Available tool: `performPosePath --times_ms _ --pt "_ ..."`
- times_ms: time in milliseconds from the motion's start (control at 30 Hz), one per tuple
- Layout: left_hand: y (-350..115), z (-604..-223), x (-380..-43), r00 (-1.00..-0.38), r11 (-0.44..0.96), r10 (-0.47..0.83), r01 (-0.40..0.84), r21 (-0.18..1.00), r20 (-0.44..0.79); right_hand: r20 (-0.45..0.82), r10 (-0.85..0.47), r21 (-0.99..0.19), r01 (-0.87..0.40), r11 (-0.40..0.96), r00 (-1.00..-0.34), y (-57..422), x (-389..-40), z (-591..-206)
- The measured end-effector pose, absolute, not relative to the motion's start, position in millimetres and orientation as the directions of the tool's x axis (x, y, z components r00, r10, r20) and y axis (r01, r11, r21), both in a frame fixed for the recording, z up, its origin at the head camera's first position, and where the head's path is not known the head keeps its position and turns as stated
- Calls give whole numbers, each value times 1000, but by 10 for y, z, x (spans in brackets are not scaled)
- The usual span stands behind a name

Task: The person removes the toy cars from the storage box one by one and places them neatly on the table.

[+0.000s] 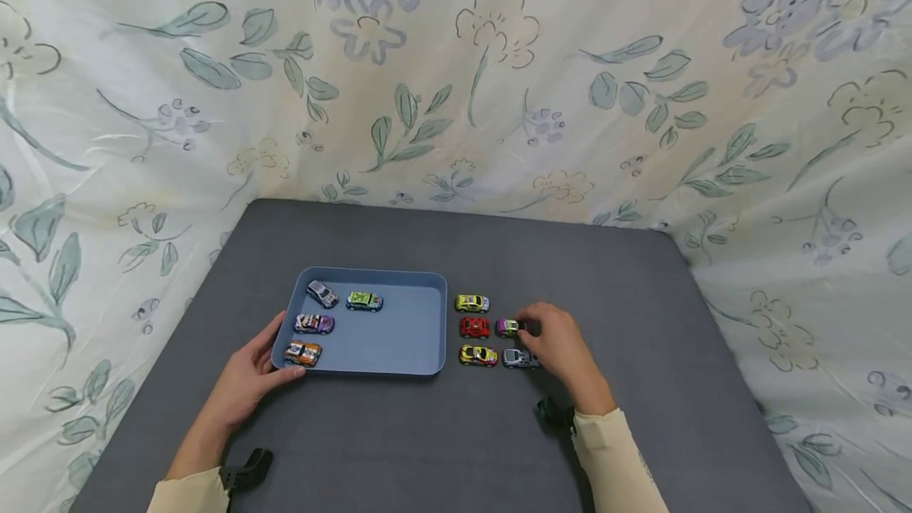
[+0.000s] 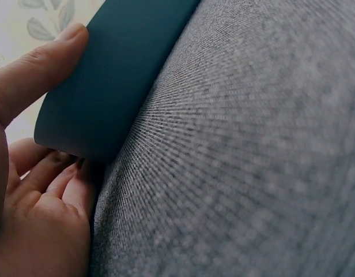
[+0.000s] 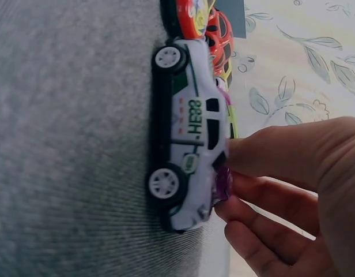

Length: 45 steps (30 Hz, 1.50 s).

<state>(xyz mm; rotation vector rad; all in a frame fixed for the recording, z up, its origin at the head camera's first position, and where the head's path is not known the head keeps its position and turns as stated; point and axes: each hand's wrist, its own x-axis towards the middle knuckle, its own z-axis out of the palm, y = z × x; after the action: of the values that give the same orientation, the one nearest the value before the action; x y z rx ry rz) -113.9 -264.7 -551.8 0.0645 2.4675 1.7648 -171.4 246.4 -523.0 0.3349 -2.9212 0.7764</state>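
Note:
At the front left corner of a blue tray [image 1: 388,331], my left hand [image 1: 245,378] grips the tray, with the thumb along the front wall and the fingers at the left side. In the left wrist view the thumb presses the tray's wall [image 2: 114,86]. My right hand [image 1: 563,343] pinches a purple-and-green toy car [image 1: 507,328] between thumb and fingers. The car seems to be at table level. Nearest to that hand is a silver-white toy car [image 3: 192,133], which partly hides the purple one in the right wrist view. A red toy car [image 1: 474,328] stands to the left.
Inside the tray are a silver car [image 1: 323,294], a green car [image 1: 365,302], a purple-white car [image 1: 314,324] and an orange car [image 1: 302,353]. Right of it stand a yellow-green car [image 1: 473,304] and a yellow-red car [image 1: 478,355]. Floral cloth [image 1: 427,101] hangs behind the grey table [image 1: 399,442].

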Motion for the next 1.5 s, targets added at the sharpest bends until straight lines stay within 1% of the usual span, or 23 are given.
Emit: performPosePath --times_ms 167,400,767,1133,1333,1500 --pt "-2658 -5523 -1156 -994 323 101 -10 946 -45 147 -175 -493 -225 840 -974 2472 -1735 -5255" --pt "-2655 -5539 -1140 -995 328 100 7 945 -27 172 -186 -495 -248 833 -967 2476 -1726 -5264" --pt "-2641 -5541 -1101 -994 297 96 -21 955 -52 167 -199 -502 -257 825 -966 2500 -1696 -5316" --pt "-2631 -5533 -1121 -995 295 99 0 956 -30 253 -151 -520 -266 811 -956 2405 -1698 -5196" --pt "-2624 -5565 -1123 -995 296 97 6 955 -24 298 -179 -543 -321 776 -938 2280 -1713 -5087" --pt "-2622 -5588 -1131 -995 283 103 12 959 -18 296 -184 -556 -326 764 -937 2191 -1713 -5034"
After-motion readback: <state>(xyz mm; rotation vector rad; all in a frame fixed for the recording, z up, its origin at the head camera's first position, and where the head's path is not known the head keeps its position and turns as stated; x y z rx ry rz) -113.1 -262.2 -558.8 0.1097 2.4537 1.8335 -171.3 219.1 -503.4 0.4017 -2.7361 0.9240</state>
